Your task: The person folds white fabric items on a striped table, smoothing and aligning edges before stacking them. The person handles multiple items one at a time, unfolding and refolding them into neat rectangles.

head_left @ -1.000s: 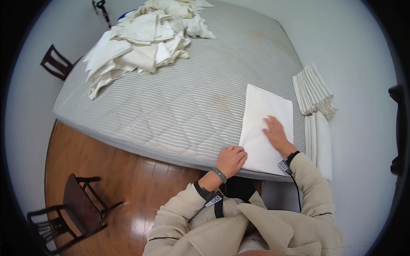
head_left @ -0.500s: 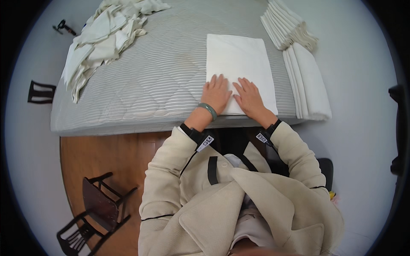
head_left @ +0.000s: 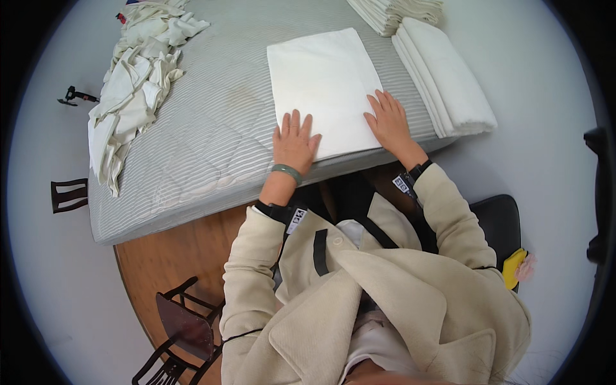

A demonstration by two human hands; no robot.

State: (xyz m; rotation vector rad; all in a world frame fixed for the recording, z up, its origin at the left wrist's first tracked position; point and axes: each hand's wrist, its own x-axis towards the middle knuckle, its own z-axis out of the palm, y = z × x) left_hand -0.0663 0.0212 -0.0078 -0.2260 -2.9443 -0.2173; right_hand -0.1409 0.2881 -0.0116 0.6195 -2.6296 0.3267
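Note:
A flat white cloth rectangle (head_left: 324,77) lies at the front of the striped mattress (head_left: 218,160). My left hand (head_left: 294,142), with a green bangle at the wrist, rests flat on its lower left corner, fingers spread. My right hand (head_left: 387,122) lies with fingers apart along its right edge. Neither hand grips anything. Just right of the cloth is a thick folded white bundle (head_left: 443,77), with a stack of folded white cloths (head_left: 391,11) beyond it.
A heap of loose white cloths (head_left: 131,83) covers the mattress's left side. A wooden chair (head_left: 183,324) stands at lower left, another chair back (head_left: 69,196) left of the bed. At right, a black chair (head_left: 497,221) bears a yellow item (head_left: 514,263).
My view has turned, shifting the bed and cloth. My hands have moved apart, the right from the cloth's middle out to its right edge, the left fingers from bent to spread flat.

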